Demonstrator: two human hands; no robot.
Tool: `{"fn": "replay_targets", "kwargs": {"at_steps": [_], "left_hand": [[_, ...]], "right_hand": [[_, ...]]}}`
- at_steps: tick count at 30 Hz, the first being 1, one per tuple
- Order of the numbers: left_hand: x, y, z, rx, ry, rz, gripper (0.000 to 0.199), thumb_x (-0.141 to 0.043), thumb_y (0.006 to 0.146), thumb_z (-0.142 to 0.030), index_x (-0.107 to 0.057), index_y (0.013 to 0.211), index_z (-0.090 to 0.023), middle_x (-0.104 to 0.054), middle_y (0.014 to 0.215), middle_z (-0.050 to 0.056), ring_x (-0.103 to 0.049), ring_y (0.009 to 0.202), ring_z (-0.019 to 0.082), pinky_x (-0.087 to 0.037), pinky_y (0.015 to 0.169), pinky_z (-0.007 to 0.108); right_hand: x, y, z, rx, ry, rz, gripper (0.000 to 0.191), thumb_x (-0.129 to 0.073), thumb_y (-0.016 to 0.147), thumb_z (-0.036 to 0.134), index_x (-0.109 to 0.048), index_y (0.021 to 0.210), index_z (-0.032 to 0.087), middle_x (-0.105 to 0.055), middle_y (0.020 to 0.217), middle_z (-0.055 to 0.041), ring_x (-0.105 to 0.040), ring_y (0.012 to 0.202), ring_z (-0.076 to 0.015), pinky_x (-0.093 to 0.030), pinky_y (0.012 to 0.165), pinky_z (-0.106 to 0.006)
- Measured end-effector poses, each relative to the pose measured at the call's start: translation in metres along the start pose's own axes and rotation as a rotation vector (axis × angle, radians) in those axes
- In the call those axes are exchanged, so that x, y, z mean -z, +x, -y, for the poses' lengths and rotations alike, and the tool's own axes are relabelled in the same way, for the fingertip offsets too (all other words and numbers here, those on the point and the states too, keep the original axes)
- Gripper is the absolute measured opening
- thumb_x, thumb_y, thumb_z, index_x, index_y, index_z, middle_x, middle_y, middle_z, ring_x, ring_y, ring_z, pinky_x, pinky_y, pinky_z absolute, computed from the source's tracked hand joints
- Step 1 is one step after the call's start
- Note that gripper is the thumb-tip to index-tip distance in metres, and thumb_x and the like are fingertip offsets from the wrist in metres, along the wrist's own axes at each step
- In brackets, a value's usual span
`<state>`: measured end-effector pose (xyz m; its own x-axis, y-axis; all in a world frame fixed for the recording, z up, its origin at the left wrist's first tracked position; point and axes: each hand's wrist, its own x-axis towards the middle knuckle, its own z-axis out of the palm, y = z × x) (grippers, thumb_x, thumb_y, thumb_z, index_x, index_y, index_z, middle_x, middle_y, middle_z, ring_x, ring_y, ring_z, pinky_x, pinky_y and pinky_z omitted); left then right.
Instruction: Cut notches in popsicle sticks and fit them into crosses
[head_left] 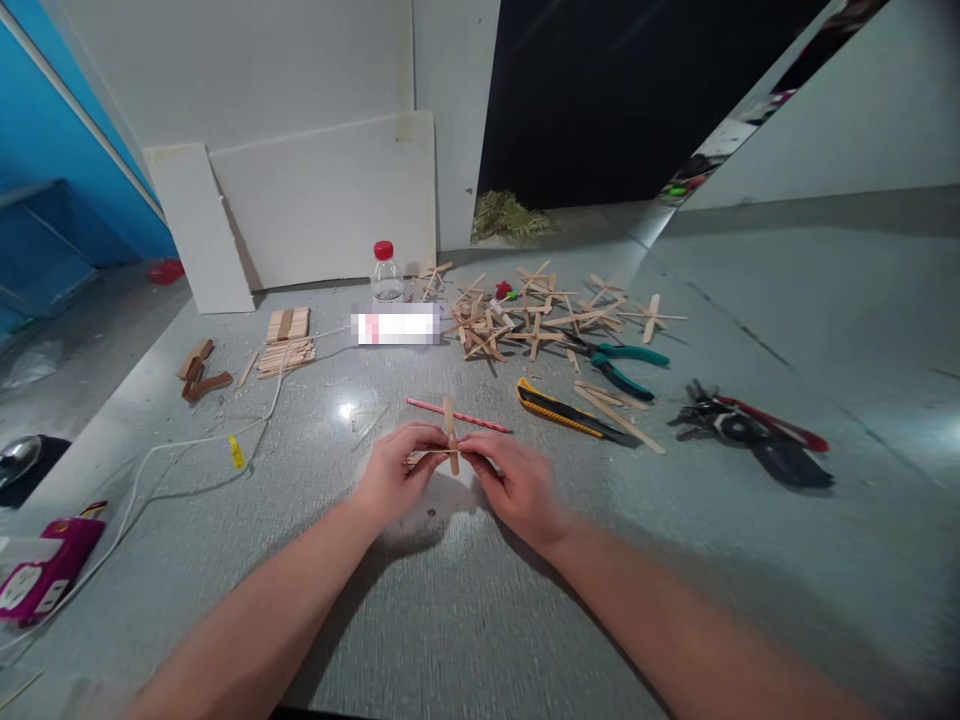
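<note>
Left on counter [435, 620]: stick bundles [286, 352]. Middle: left hand [399, 468] pinching one side of wooden stick cross [451, 430], near red pencil [480, 421]; right hand [521, 485] pinching its other side. Rightward: yellow-black utility knife [564, 409], green-handled pliers [602, 358].

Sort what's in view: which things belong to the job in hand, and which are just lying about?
Likely in the job: crossed sticks between the fingers, stacked sticks, heaped stick crosses, perhaps the knife and pencil.

Probably just lying about: bottle, dry grass, purple box.
</note>
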<state>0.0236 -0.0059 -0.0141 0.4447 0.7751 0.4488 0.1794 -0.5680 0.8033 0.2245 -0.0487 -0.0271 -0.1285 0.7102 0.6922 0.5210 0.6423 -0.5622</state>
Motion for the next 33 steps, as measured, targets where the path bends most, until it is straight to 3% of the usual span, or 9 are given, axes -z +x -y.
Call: {"fn": "replay_targets", "kwargs": {"at_steps": [11, 33], "left_hand": [[-0.0031, -0.0023, 0.0038, 0.098, -0.039, 0.022, 0.014, -0.065, 0.099, -0.03, -0.071, 0.107, -0.02, -0.078, 0.098, 0.008, -0.077, 0.087, 0.02, -0.065, 0.081, 0.034], [-0.0019, -0.0011, 0.0003, -0.084, 0.096, 0.028, 0.016, -0.056, 0.106, -0.031, -0.068, 0.102, -0.022, -0.078, 0.098, 0.008, -0.076, 0.09, 0.018, -0.062, 0.081, 0.032]], "right_hand": [[-0.0008, -0.0002, 0.0014, -0.025, -0.032, 0.039, 0.021, -0.053, 0.105, 0.018, -0.068, 0.118, 0.026, -0.079, 0.104, -0.0066, -0.076, 0.097, -0.022, -0.063, 0.089, -0.037], [0.0009, -0.0041, 0.0047, 0.027, -0.079, 0.004, 0.027, -0.052, 0.105, 0.016, -0.068, 0.123, 0.028, -0.079, 0.104, -0.0066, -0.076, 0.095, -0.0218, -0.063, 0.088, -0.037]]}}
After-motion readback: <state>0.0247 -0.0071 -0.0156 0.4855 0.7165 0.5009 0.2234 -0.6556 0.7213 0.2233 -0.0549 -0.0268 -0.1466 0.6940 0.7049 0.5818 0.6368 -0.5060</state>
